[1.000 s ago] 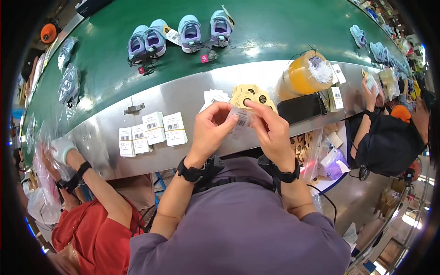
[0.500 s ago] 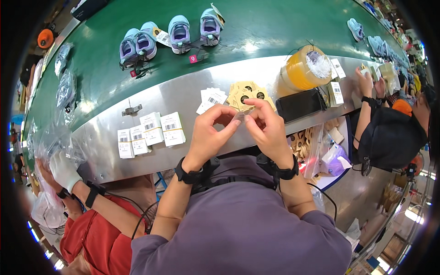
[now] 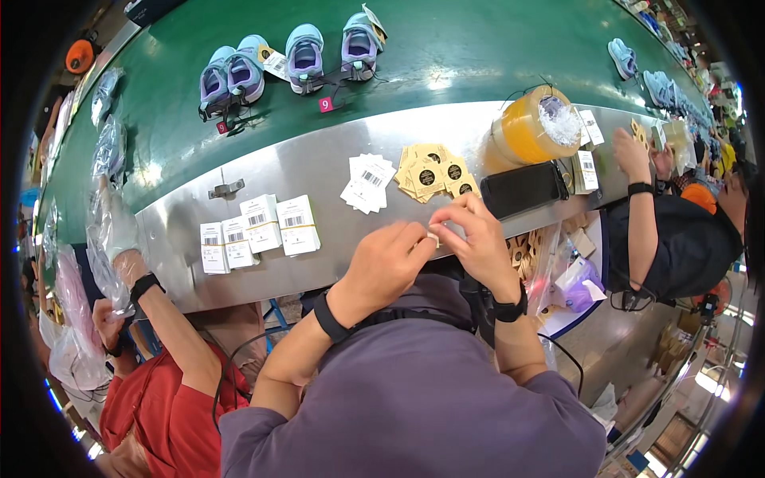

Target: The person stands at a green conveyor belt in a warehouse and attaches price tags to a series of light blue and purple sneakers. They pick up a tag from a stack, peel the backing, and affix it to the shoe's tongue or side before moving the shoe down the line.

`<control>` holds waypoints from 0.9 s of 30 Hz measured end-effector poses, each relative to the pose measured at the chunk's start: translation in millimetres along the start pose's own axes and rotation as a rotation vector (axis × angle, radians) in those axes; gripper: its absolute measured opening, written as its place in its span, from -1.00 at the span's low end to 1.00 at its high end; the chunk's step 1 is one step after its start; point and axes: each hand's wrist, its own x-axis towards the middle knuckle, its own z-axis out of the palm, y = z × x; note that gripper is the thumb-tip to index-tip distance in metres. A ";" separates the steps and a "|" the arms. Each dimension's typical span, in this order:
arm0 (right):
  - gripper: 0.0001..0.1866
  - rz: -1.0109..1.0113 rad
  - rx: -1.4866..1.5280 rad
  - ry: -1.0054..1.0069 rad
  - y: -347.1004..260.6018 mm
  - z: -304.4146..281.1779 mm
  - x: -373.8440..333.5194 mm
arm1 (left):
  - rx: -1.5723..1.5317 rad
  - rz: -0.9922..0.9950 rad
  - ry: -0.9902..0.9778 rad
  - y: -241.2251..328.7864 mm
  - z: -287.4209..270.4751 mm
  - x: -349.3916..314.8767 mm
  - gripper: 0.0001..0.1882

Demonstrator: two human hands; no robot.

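Note:
Close in front of my body, my left hand [image 3: 388,263] and my right hand [image 3: 480,248] meet with thumbs and forefingers pinched together. A small pale scrap [image 3: 434,237] shows between the fingertips; most of it is hidden, and its kind is unclear. Just beyond my hands lies a loose heap of tan card tags [image 3: 429,177] with black round prints. Left of that heap are loose white barcode tags [image 3: 368,182]. Farther left, several banded stacks of white barcode tags [image 3: 297,225] rest on the metal edge of the table.
A yellow tape roll [image 3: 530,131] and a black phone [image 3: 523,190] lie right of the tags. Light blue shoes [image 3: 305,57] stand on the green surface [image 3: 446,48]. A co-worker's gloved hand [image 3: 119,227] handles clear plastic at left; another co-worker's hand [image 3: 632,155] is at right.
My two hands have come down closer to my body, uncovering more of the tan tags. The left co-worker's gloved hand has moved up along the plastic.

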 end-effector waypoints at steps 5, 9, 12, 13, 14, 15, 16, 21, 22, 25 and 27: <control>-0.90 0.145 0.698 -0.055 29.9 14.8 1.5 | -0.275 -0.172 -0.112 5.4 -8.0 -0.8 -0.76; -0.93 0.253 0.669 -0.372 57.4 28.6 -2.9 | -0.192 -0.223 -0.172 -18.7 -14.7 -19.9 -0.65; -0.92 0.118 0.409 -0.149 50.9 36.6 0.5 | -0.086 -0.133 -0.232 -28.8 -14.3 -30.9 -0.52; -0.92 0.021 0.300 -0.023 49.0 44.3 1.9 | -0.070 -0.137 -0.260 -28.9 -14.5 -37.0 -0.48; -0.91 -0.074 0.187 0.099 50.3 49.6 1.0 | -0.054 -0.141 -0.287 -27.7 -11.6 -37.7 -0.43; -0.93 -0.178 0.164 0.133 51.7 54.9 0.6 | -0.037 -0.127 -0.275 -27.5 -10.2 -38.8 -0.42; -0.94 -0.172 0.184 0.147 52.9 55.0 -2.2 | -0.020 -0.115 -0.262 -28.1 -7.8 -38.9 -0.40; -0.92 -0.096 0.230 0.117 49.3 51.8 -1.2 | -0.048 -0.104 -0.237 -37.2 -3.5 -43.5 -0.35; -0.91 -0.096 0.215 0.109 47.9 52.5 0.0 | -0.062 -0.104 -0.231 -38.5 -4.3 -43.3 -0.35; -0.92 -0.076 0.218 0.118 45.4 52.0 -0.7 | -0.079 -0.108 -0.246 -40.2 -6.0 -43.1 -0.35; -0.92 -0.083 0.218 0.138 46.2 53.8 2.5 | -0.078 -0.112 -0.255 -40.5 -6.6 -42.1 -0.36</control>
